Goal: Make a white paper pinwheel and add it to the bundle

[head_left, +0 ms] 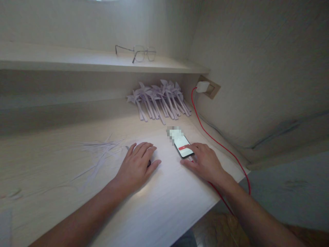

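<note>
Big pale wooden desk (159, 206) takes up most of the view, running into the corner of the wall, with a shelf (77, 61) above its back edge. A pair of glasses (140, 53) sits on that shelf, toward its right end. Against the desk's back edge, near the right corner, there's a bunch of paper pinwheels (159, 101) lying fanned out. Thin paper strips (100, 154) are scattered flat toward the left side of the desk.

Left hand (137, 164) lies palm down on the desk, fingers loosely together, covering something small and dark that I can't make out. Right hand (204, 161) rests near the desk's right edge, fingers loosely curled, with the index finger stretched out and touching the lit screen of the phone (182, 144). The phone lies flat, just right of centre. A red cable (205, 128) runs from under that hand along the right edge up to a white charger (202, 86) in the wall socket.
</note>
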`<state>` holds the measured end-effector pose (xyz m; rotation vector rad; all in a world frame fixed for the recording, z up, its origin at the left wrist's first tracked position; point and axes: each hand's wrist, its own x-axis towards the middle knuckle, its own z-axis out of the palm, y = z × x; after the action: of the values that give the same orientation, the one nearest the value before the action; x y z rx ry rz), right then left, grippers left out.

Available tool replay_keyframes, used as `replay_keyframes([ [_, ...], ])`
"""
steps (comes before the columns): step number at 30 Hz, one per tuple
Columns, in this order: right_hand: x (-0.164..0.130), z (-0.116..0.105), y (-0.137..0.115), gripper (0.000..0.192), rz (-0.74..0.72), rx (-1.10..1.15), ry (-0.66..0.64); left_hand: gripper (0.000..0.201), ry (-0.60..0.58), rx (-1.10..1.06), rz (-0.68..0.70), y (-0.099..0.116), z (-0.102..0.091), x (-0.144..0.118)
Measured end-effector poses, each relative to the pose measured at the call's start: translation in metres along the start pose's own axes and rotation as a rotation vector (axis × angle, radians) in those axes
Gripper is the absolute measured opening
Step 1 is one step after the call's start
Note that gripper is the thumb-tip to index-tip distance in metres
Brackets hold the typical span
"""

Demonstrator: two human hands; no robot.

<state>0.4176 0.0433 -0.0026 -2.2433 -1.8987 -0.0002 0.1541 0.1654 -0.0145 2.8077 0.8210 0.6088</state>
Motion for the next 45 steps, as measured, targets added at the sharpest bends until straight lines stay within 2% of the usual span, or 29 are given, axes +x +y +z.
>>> replay_keyframes([
  [16,0.0043,0.0005,-0.0012,0.049,0.032,0.001,-0.003,0.031,-0.049,-0.001,0.005,-0.0006,0.0025,-0.0059],
  [29,0.0065,0.0013,-0.0049,0.045,0.070,0.004,0.014,0.023,-0.025,-0.030,0.015,-0.0024,0.0045,-0.0055],
  [36,0.0091,-0.0032,-0.0016,0.043,0.059,0.016,-0.031,0.023,-0.023,-0.042,0.015,-0.0022,0.0057,-0.0052],
  [45,0.0076,-0.0004,-0.0011,0.043,0.062,0.022,0.007,0.023,-0.014,-0.047,0.019,-0.0027,0.0058,-0.0047],
])
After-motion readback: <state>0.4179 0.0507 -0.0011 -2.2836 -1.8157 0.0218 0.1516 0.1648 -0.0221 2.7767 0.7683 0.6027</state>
